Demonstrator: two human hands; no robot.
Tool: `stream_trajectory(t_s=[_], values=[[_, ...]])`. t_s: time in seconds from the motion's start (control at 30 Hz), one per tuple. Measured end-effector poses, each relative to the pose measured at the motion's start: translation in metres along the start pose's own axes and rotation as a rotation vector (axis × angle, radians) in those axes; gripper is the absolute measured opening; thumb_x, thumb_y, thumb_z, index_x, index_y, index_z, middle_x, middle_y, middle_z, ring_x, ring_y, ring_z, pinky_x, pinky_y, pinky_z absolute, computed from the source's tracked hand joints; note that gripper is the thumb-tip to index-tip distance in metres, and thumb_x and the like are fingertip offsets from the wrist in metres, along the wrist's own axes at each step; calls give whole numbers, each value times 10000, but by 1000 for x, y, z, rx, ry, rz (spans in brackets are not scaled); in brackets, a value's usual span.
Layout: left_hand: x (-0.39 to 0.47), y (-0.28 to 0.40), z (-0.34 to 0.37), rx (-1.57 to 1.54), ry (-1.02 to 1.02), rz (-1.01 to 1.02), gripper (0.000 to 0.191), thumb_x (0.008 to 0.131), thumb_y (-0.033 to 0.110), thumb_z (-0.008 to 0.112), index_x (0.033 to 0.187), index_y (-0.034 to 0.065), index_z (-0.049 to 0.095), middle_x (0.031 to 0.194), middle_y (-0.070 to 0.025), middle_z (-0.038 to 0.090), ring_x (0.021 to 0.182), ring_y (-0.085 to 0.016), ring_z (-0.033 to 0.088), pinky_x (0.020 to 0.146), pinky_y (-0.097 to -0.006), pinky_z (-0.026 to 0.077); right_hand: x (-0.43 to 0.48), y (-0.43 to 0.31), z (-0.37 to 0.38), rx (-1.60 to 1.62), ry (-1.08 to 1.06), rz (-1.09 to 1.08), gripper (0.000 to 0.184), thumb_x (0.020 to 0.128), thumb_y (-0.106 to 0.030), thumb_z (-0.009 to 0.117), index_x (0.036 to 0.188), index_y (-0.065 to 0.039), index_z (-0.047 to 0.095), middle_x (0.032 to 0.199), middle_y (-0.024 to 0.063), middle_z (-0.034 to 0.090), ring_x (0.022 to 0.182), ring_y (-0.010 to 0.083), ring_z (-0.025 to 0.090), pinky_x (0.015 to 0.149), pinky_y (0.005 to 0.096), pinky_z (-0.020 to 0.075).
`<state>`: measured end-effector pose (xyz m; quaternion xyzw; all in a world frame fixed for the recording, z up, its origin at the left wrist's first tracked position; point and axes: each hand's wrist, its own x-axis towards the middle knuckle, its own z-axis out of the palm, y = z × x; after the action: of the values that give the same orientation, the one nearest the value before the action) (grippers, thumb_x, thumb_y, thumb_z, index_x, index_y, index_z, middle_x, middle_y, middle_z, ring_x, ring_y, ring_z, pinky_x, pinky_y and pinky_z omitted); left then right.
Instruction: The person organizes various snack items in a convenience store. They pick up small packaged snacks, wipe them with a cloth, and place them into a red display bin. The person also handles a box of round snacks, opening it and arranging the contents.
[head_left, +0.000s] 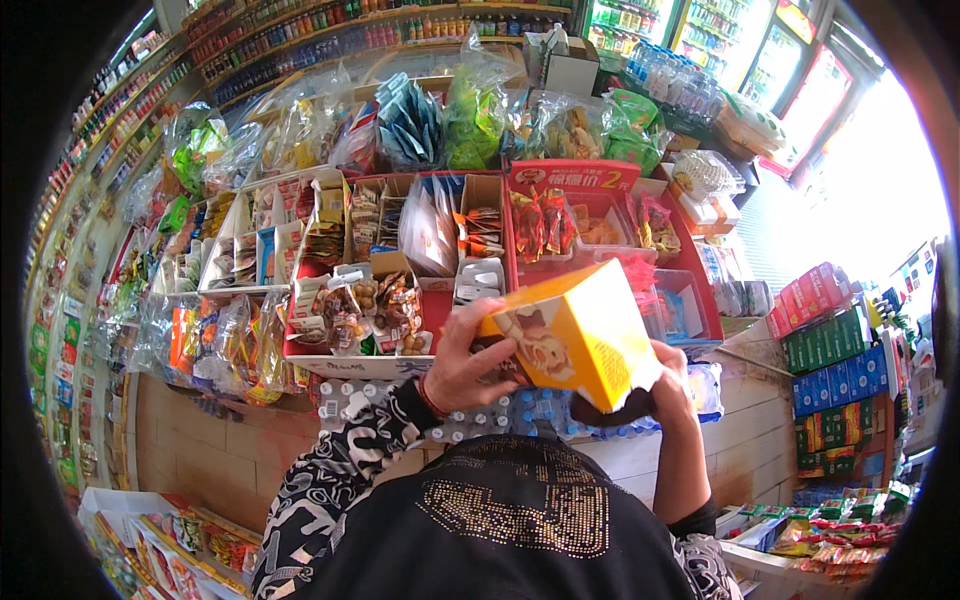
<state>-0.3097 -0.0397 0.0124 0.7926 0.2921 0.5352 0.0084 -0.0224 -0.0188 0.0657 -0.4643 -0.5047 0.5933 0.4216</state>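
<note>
A yellow cardboard box (577, 334) with a printed picture on its side is tilted between my hands, above the front edge of the snack display. My left hand (472, 360) grips its left end, fingers spread over the printed side, and dark packaging shows beside the fingers. At the box's lower right corner, my right hand (670, 386) holds on; its fingers are partly hidden, with something dark under them. Just behind the box stand red trays (480, 311) of small packaged snacks. A clear plastic sleeve of packets (429, 229) stands upright in one compartment.
Packs of bottled water (525, 411) lie on the floor against the display's front. Bagged snacks (225, 341) hang at its left. Stacked boxes (840, 379) stand at the right, with low snack racks (172, 540) at both lower sides. Bottle shelves line the back.
</note>
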Motion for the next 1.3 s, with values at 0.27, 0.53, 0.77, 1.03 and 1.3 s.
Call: stream_trajectory(t_s=[0.27,0.53,0.77,1.03,1.3], values=[[23,41,100,-1156,19,-1038,939,734,1,659,1523,70,155,1386,-101,417,1167,-169,503,995,-298,409,-18,2,-6,195,352,-324,296,830,-3,620,1116,66,653,1064,112,666,940,176,627,875,276,482],[34,44,128,-1089,-130,-1009,841,703,-99,606,1476,76,322,1207,-34,534,1088,-124,530,938,-248,420,8,53,-3,-622,261,-419,180,793,-29,592,944,-16,689,803,190,641,726,342,643,672,365,512],[7,-27,170,-1077,271,-1116,690,777,-73,517,1441,53,376,1236,-90,582,1096,-182,585,924,-291,481,-41,45,-71,38,19,261,279,790,-64,609,1025,53,705,905,95,697,777,132,626,735,242,501],[-72,-179,228,-185,171,-1114,529,804,51,433,1313,132,553,958,-187,691,817,-292,656,758,-340,497,-74,63,-135,128,243,322,244,784,-10,605,993,51,717,902,95,690,770,146,642,741,256,518],[-95,-206,258,261,-3,-1167,548,703,26,515,1244,24,596,954,-274,638,930,-417,613,842,-454,477,-73,87,-163,232,285,439,258,789,-14,610,1017,67,701,891,99,688,737,141,642,698,249,524]])
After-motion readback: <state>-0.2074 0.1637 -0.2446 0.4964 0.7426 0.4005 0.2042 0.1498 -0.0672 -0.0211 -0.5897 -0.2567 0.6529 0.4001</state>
